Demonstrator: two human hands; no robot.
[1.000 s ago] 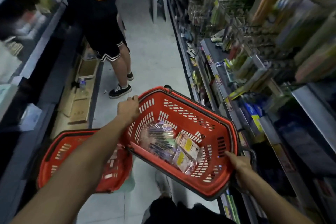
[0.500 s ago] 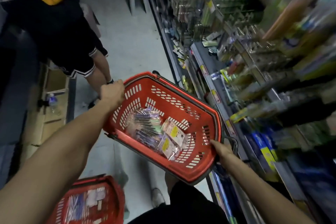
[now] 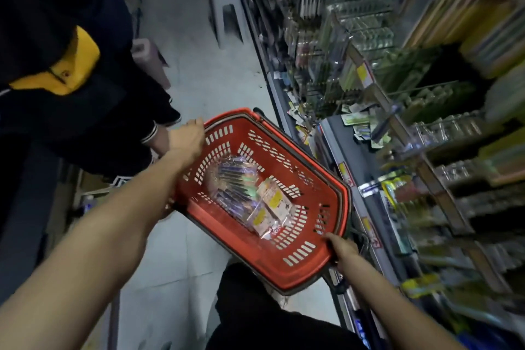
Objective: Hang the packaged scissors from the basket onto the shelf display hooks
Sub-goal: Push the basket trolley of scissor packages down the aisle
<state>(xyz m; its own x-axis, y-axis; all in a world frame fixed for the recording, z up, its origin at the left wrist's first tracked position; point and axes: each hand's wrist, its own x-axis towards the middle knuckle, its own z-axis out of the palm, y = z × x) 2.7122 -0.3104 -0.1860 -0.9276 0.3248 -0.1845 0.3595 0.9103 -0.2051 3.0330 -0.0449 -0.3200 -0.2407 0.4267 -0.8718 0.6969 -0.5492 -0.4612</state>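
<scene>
I hold a red plastic basket [image 3: 298, 270] tilted in front of me over the aisle floor. My left hand [image 3: 186, 140] grips its far left rim. My right hand [image 3: 342, 250] grips the near right rim beside the dark handle. Inside lie several clear packets: packaged scissors with dark and purple handles [image 3: 233, 185] and packets with yellow labels [image 3: 272, 207]. The shelf display hooks [image 3: 355, 25] with hanging goods fill the blurred right side.
A person in dark clothes with a yellow patch [image 3: 71, 65] stands close on the left. A grey plastic stool [image 3: 224, 6] stands up the aisle. Loose packets [image 3: 360, 128] lie on a shelf ledge right of the basket. Price tags line the shelf edges.
The basket has risen and shifted toward the shelf, both hands still gripping it. The second red basket on the floor has dropped out of view. The person at left looks closer.
</scene>
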